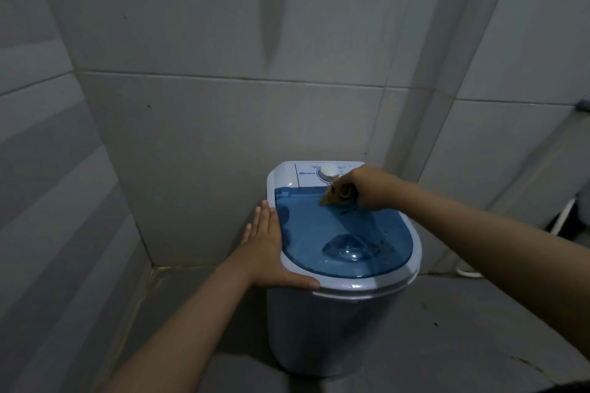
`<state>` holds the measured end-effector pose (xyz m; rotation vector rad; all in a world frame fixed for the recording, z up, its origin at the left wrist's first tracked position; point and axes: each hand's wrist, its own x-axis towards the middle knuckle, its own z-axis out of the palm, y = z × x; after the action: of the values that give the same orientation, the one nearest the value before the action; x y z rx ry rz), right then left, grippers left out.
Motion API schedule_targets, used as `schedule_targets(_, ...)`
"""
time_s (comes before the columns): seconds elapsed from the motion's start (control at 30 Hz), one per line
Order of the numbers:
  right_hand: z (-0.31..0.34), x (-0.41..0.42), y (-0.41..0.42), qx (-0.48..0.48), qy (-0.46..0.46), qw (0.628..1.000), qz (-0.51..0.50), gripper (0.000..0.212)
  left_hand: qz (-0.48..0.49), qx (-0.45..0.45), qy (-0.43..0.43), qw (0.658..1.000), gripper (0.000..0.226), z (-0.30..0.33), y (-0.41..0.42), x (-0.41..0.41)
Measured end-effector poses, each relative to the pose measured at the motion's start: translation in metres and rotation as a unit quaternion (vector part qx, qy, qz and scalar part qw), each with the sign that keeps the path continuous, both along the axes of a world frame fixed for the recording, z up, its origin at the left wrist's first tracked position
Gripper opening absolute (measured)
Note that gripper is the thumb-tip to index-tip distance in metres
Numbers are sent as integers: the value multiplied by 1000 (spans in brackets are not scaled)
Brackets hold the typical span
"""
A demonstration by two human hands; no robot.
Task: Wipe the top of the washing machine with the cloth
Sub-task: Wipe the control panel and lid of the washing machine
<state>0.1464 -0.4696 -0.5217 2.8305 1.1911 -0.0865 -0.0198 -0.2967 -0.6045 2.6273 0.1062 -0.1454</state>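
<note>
Body in view: two arms only. Left hand (268,249), by the left flank of the small white plastic washing machine with a translucent blue lid (335,329): bare, slim fingers, bare wrist. Right hand (367,188), at the machine's far right corner: bare, back of hand to camera, fingertips hidden. Both forearms are bare and slender up to the frame edge. Dark strip at the frame corner, lower right of the machine: maybe clothing, can't tell.
</note>
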Motion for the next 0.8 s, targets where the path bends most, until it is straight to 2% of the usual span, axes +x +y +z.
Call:
schedule_targets(0.07, 13, 5, -7, 46, 12, 999, -23, 44, -5, -1, -2, 1000, 156, 1, -1, 0)
schedule_targets(0.13, 24, 14, -10, 131, -7, 990, -51, 40, -9, 2, -9, 1000, 156, 3, -4, -1)
schedule_targets(0.23, 22, 23, 3, 212, -58, 973, -74, 44, -12, 9, -10, 1000, 156, 6, -2, -3)
schedule_targets(0.27, 7, 44, 31, 228, -44, 970, -68, 45, 5, 5, 7, 1000, 156, -5, 12, 11)
schedule_targets(0.4, -14, 47, 68, 168, -62, 984, 18, 51, -3, 3, 8, 1000, 156, -10, 14, 9)
schedule_targets(0.5, -23, 48, 76, 33, -92, 991, 89, 45, -7, -8, 0, 1000, 155, -8, 7, 7)
schedule_targets(0.57, -19, 53, 75, 8, -101, 992, 79, 43, -8, -3, -5, 1000, 155, -8, 8, 8)
schedule_targets(0.8, -9, 68, 60, 36, -66, 996, -38, 40, -10, -2, -7, 1000, 155, -4, 5, 7)
